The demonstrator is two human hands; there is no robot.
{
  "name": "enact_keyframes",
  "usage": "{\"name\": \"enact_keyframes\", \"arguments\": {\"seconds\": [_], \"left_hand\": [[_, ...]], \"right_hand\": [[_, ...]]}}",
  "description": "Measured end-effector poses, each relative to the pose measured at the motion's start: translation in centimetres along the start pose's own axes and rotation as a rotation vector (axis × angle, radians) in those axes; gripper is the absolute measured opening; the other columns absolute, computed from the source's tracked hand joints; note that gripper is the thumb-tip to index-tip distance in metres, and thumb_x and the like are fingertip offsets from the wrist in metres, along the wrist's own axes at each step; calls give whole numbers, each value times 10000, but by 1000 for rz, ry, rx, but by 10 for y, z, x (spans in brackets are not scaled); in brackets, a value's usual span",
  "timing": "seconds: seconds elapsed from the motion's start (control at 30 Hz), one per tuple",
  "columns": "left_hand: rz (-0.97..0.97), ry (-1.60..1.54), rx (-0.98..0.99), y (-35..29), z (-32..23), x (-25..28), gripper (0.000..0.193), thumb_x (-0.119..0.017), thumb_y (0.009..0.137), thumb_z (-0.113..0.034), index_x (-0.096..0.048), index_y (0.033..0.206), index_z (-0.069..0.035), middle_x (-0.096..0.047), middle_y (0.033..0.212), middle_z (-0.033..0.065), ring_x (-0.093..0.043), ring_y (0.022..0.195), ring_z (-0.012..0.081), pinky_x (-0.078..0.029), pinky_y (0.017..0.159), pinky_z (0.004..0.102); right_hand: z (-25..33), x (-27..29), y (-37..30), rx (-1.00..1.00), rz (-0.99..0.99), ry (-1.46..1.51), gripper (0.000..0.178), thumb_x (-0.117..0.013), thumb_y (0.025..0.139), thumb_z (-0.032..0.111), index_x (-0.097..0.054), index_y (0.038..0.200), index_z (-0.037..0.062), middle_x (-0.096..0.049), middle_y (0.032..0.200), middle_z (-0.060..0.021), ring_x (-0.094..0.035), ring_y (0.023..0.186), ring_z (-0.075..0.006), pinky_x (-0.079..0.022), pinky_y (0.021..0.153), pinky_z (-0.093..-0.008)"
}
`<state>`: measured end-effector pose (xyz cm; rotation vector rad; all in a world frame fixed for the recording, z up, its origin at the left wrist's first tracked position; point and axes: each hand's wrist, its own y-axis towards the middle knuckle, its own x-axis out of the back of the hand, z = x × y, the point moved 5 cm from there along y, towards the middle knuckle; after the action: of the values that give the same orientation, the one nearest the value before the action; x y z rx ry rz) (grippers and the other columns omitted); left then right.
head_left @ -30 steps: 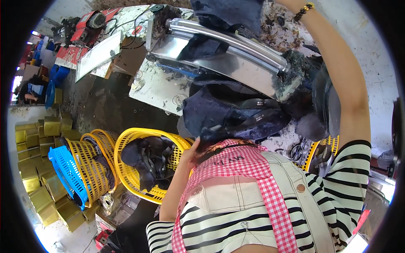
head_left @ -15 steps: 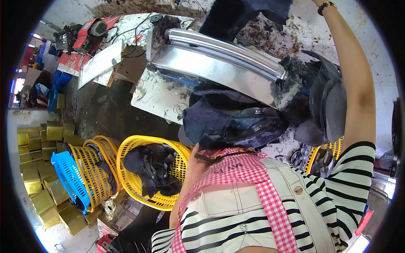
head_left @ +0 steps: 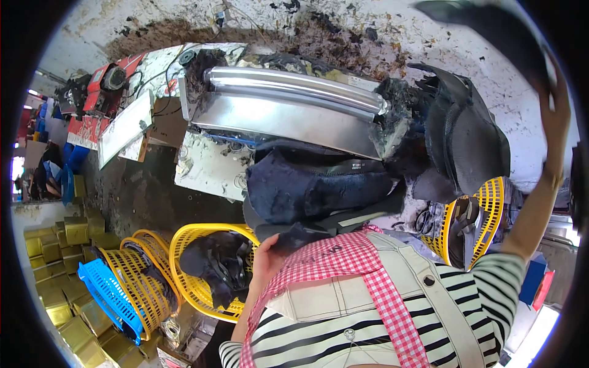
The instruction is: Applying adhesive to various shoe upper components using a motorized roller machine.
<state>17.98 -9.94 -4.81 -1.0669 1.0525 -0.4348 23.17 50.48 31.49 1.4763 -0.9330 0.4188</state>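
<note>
High at the far right my right hand [head_left: 555, 107] is raised, its fingers closed on a dark curved shoe-upper piece [head_left: 491, 27] that is smeared by motion. My left hand [head_left: 264, 260] is low in front of my apron, closed at the edge of a small dark shoe-upper piece [head_left: 299, 238]; part of its grip is hidden. Beyond that hand, a pile of fuzzy dark-blue shoe-upper pieces [head_left: 307, 190] lies against the front of a roller machine [head_left: 282, 116] with shiny metal rollers. More grey-black pieces [head_left: 463, 135] are stacked upright at the machine's right end.
A yellow basket [head_left: 184, 294] of dark pieces stands at my left, with another yellow basket [head_left: 132, 282] and a blue basket [head_left: 104, 300] beside it. One more yellow basket [head_left: 494, 202] is at right. Gold tins [head_left: 58, 270] are stacked far left. A stained wall [head_left: 392, 37] rises behind.
My right hand has come down and right into view, swinging the dark piece from above the machine to the upper right. My left hand has shifted slightly left and lower in the picture.
</note>
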Motion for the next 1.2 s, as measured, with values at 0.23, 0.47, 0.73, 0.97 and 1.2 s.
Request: {"name": "enact_keyframes", "arguments": {"seconds": [0.23,0.47,0.73,0.97,1.2], "left_hand": [[223,371,-205,-36,-25,-63,275,-617,880,-110,-576,1136,-16,-657,1075,107,-624,990,241,-492,910,411],[435,878,-584,-62,-28,-128,260,-654,886,-167,-637,1103,-24,-673,987,39,-609,911,119,-503,823,314],[732,549,-747,-45,-50,-102,1022,-869,607,-425,-355,1409,-56,-408,1406,113,-466,1248,257,-384,1058,396],[556,199,-587,-12,-98,-57,947,-861,639,-408,-388,1398,-93,-432,1404,126,-472,1260,277,-385,1070,421],[153,671,-1018,-53,-159,-89,483,-705,804,26,-540,1254,-28,-626,1173,87,-624,1024,200,-504,907,340]], "right_hand": [[209,49,-117,-208,806,74,539,-687,696,-54,-578,1214,48,-533,1334,-154,-507,1242,-326,-405,1028,-405],[408,-91,-108,-102,1353,1209,680,-725,769,466,-571,1139,-82,-646,1054,-228,-636,962,-328,-488,834,-351],[503,-84,-83,228,1371,1842,438,-694,800,117,-562,1178,-61,-651,1043,-86,-608,915,-121,-491,840,-260],[474,-85,-28,283,790,1951,394,-647,871,115,-569,1249,35,-651,1040,-48,-592,975,-147,-464,885,-291],[445,-182,-77,-155,687,1293,415,-655,841,136,-518,1220,34,-625,939,-140,-632,854,-244,-507,718,-349]]}}
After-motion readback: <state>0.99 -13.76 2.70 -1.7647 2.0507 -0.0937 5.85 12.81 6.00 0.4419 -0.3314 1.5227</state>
